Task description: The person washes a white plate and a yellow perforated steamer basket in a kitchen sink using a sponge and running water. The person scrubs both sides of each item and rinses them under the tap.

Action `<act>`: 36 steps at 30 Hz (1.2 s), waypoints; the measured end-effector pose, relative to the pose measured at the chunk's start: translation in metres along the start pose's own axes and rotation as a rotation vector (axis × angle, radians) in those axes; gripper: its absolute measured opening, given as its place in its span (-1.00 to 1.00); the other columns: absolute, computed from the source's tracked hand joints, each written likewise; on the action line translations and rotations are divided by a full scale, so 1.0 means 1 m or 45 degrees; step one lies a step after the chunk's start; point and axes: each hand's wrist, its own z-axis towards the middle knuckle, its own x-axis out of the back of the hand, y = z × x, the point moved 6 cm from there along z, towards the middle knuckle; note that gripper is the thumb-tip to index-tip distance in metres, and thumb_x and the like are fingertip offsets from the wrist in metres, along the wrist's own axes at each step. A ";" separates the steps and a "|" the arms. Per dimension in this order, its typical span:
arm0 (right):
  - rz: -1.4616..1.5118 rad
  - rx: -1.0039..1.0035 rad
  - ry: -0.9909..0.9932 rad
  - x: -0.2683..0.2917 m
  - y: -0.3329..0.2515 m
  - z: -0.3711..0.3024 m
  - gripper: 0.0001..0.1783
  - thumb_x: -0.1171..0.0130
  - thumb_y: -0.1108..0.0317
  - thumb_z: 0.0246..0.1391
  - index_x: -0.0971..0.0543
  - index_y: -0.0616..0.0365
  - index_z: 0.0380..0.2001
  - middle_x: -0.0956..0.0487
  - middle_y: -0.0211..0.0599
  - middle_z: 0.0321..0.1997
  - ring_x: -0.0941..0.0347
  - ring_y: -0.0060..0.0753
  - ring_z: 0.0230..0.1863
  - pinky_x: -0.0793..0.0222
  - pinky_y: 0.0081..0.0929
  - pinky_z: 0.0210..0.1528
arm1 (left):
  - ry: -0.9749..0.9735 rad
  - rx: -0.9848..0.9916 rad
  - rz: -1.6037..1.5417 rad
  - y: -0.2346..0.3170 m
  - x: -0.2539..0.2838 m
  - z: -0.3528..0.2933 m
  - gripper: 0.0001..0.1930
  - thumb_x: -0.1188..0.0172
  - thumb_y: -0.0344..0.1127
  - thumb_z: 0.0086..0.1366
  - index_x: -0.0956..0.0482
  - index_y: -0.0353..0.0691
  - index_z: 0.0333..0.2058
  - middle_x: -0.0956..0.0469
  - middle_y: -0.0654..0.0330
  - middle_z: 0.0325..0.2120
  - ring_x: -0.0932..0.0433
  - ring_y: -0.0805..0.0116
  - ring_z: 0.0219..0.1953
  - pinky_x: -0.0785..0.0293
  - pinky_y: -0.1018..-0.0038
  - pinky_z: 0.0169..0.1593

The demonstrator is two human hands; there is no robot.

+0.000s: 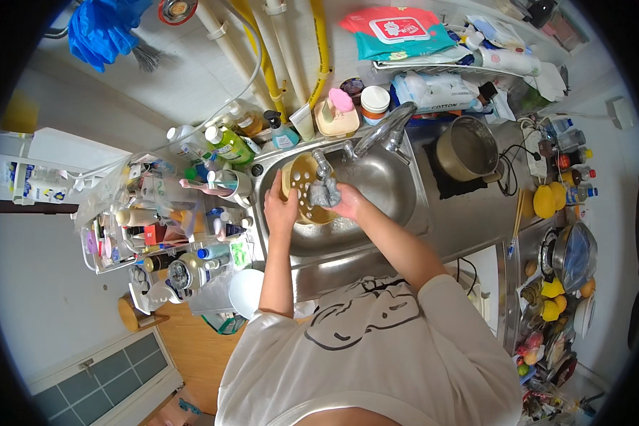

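My left hand grips the left rim of a tan perforated strainer basket, holding it tilted over the steel sink. My right hand presses a grey scouring pad against the inside of the basket. The chrome faucet arches over the sink just right of the hands. Both forearms reach up from my white printed shirt at the bottom.
Left of the sink stands a crowded rack of bottles and tubes, with green and blue soap bottles behind. A steel pot sits on the right counter. Yellow fruit and a lidded pan lie further right.
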 end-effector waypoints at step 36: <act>-2.336 0.216 -0.060 -0.008 -0.009 0.025 -0.33 0.19 0.13 0.14 0.12 0.02 0.26 0.18 -0.17 0.36 0.28 -0.25 0.36 0.28 -0.28 0.30 | -0.385 0.308 -0.918 -0.043 -0.095 -0.012 -0.73 0.09 -0.31 0.18 -0.40 -0.28 -0.17 -0.48 0.18 -0.33 -0.47 0.43 -0.41 -0.45 0.54 -0.40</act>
